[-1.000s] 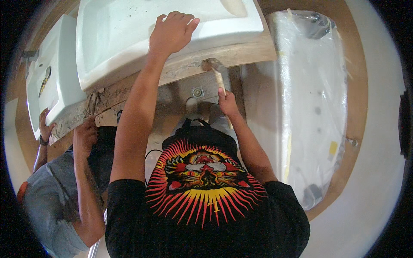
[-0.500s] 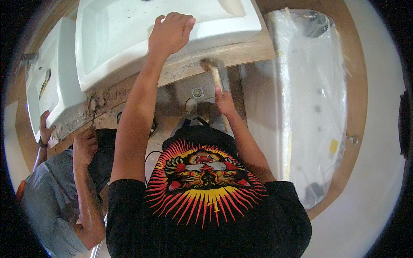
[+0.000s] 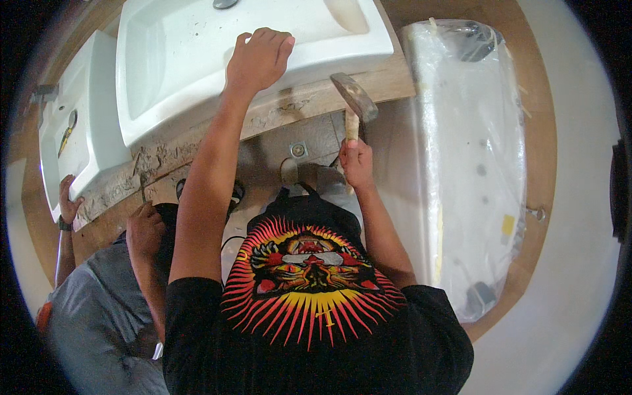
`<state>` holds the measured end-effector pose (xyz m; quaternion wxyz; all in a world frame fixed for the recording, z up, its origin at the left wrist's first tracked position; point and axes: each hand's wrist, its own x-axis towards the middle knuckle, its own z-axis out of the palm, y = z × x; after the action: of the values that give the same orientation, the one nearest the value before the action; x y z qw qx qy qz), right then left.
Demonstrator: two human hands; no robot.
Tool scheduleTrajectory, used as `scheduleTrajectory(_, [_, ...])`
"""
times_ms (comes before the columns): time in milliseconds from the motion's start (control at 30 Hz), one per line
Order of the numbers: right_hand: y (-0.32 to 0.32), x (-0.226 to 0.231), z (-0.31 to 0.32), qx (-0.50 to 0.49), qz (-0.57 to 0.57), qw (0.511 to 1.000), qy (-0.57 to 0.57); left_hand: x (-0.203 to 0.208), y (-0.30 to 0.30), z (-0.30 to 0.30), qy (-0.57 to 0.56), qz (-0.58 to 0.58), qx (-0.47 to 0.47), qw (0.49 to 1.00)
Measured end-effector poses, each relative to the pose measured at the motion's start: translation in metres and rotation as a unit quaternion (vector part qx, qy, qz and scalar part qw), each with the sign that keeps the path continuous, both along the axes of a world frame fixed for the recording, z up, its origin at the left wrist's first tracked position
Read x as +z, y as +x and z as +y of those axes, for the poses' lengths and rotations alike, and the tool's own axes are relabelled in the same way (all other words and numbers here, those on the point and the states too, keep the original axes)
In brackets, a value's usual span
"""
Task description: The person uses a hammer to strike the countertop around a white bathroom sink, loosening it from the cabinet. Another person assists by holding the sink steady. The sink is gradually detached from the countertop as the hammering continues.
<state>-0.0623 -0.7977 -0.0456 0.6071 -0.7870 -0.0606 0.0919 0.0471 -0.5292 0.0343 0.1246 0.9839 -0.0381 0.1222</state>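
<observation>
My left hand [image 3: 260, 60] is closed over the front rim of a white rectangular washbasin [image 3: 191, 92], its fingers bent over the inner side. My right hand [image 3: 357, 163] grips the wooden handle of a hammer [image 3: 354, 96]. The hammer's worn metal head is raised, just off the front edge of a wooden counter [image 3: 388, 79] below the basin. Part of that front edge is chipped and rough. The lower end of the handle shows just under my fist.
At left a co-worker's hand [image 3: 68, 201] touches a second white basin [image 3: 105, 105], which holds a yellow-and-black tool [image 3: 67, 133]. Their other hand [image 3: 145, 230] is closed near the counter. A plastic-wrapped bathtub [image 3: 471, 178] stands at right. A floor drain [image 3: 298, 150] lies below.
The hammer has swung away from the counter edge, up and to the right, with my right hand. My left hand stays on the basin. The co-worker's nearer hand has moved down and right.
</observation>
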Motion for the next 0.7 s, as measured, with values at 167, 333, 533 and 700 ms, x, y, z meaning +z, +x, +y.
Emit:
scheduleTrajectory(167, [-0.012,-0.09,-0.016,0.043,0.235,0.967,-0.088,0.001,0.003,-0.005,0.001,0.009,0.002,1.0])
scheduleTrajectory(333, [-0.017,-0.054,-0.004,0.042,0.268,0.961,-0.061,-0.003,0.002,0.0,0.029,-0.014,0.01,0.999])
scheduleTrajectory(533, [-0.04,-0.016,-0.029,0.109,0.368,0.922,0.054,-0.004,0.007,-0.003,0.034,0.004,0.011,0.999])
scheduleTrajectory(700, [-0.059,-0.039,-0.026,-0.002,0.265,0.963,-0.044,0.002,0.002,-0.002,0.024,0.023,0.017,0.999])
